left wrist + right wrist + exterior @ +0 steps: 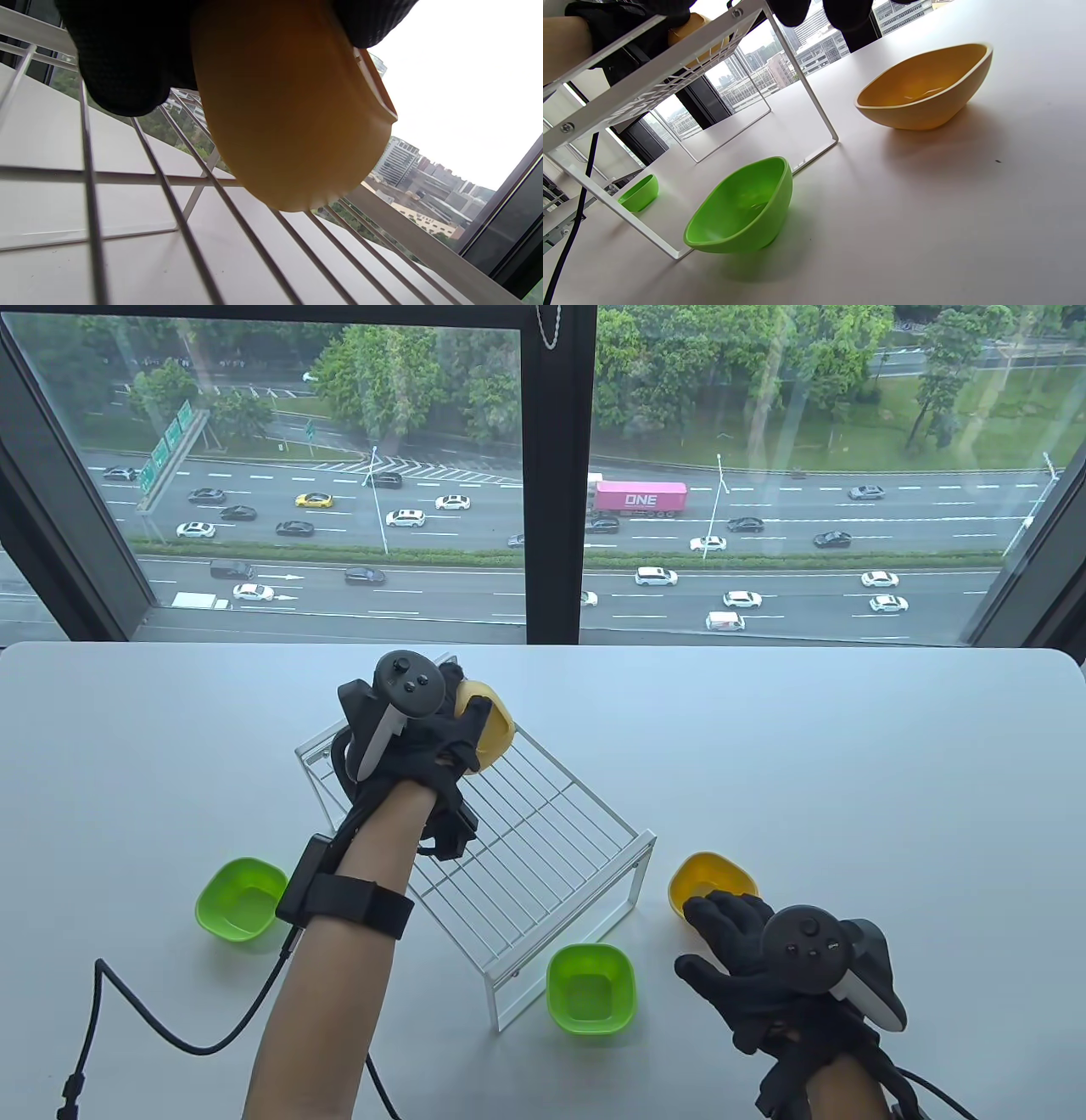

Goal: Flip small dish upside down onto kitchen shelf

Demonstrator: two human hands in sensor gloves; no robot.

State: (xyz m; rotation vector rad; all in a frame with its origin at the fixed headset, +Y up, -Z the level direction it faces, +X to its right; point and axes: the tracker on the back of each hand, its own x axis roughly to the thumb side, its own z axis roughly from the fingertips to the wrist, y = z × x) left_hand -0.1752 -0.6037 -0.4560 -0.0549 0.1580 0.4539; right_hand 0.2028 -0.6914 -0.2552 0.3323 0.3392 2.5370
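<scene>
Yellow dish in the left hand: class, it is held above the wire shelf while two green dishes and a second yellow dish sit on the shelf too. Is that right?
Not quite. The left hand does hold a yellow dish over the wire shelf, but the two green dishes and the second yellow dish sit on the table, as the table view shows.
</scene>
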